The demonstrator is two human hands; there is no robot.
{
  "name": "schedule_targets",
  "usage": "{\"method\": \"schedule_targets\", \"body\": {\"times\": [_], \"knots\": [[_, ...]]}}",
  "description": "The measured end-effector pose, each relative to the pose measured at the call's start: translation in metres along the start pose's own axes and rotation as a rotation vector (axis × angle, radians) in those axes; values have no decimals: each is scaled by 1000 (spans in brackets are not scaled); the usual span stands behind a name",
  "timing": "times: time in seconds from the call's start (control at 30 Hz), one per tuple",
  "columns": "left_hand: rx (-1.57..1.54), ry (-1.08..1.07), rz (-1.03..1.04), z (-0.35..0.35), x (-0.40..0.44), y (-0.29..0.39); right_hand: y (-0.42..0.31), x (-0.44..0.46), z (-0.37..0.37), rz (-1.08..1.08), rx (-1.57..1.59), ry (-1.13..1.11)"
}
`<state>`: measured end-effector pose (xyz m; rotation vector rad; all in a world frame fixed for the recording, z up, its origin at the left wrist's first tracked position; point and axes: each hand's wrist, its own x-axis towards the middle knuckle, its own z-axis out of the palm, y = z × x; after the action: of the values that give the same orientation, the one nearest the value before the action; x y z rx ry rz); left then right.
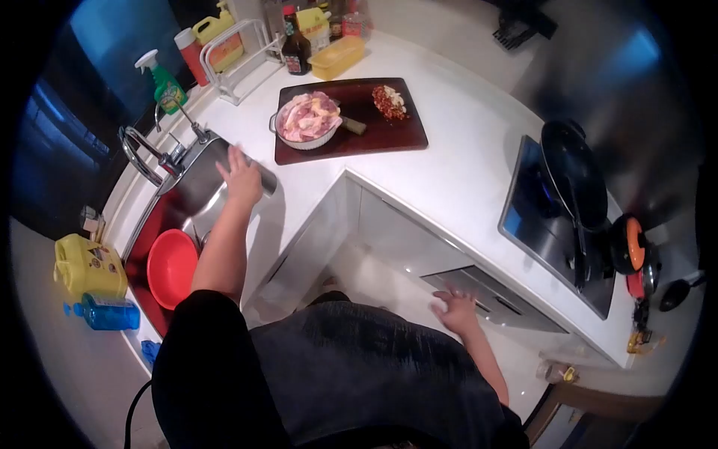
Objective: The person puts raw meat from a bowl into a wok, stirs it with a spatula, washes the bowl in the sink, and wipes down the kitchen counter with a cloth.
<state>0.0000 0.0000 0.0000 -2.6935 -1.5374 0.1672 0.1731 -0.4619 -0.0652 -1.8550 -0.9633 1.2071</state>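
My left hand (243, 178) reaches over the right side of the metal sink (209, 168), fingers apart, holding nothing. A curved chrome faucet (136, 153) stands to its left. In the sink's nearer part is a red plastic basin (172, 266), below my left forearm. Low in front of the cabinet drawers hangs my right hand (458, 310), with spread fingers and nothing in it. On the counter beyond lies a dark cutting board (366, 142). It bears a white bowl of raw meat (308, 118), a pile of chopped red and white bits (389, 102) and a short greenish handle (354, 126).
Right of the board, a black wok (576, 176) sits on the cooktop (523, 217). Along the back stand a dark sauce bottle (295, 49), a yellow tray (336, 58), a white rack (239, 71) and a green spray bottle (166, 86). A yellow jug (90, 266) and blue bottle (108, 310) stand at left.
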Motion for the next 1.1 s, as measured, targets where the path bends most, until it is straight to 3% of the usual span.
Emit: {"method": "schedule_targets", "body": {"times": [0.03,0.07,0.1,0.13,0.2,0.27,0.37,0.43,0.5,0.57,0.7,0.83,0.93,1.1], "knots": [[65,345,117,5,6,-11,-23,16,9,-82,-465,81],[-172,501,209,-10,14,-9,-48,38,13,-171,-930,179],[-575,608,254,28,22,53,-64,48,-38,-203,-727,119],[-613,601,298,14,22,59,-88,75,-32,-287,-371,76],[-544,579,341,-23,53,61,-155,144,-16,-544,-350,204],[-468,483,296,-29,75,88,-176,206,-18,-477,-93,281],[-369,373,326,-44,109,100,-215,283,-19,6,794,216],[-319,251,361,-53,128,103,-218,329,-20,244,1076,198],[-317,133,398,-54,139,103,-219,357,-14,365,1129,219],[-331,-37,461,-57,144,102,-215,365,-10,330,1211,144],[-536,213,584,-19,147,90,-233,365,-10,320,1205,59],[-552,410,438,-21,114,88,-230,373,-14,354,1092,-82],[-594,417,475,-15,124,82,-237,382,-16,300,1024,-167],[-807,590,420,-7,125,74,-245,386,-12,12,889,-180]]}}
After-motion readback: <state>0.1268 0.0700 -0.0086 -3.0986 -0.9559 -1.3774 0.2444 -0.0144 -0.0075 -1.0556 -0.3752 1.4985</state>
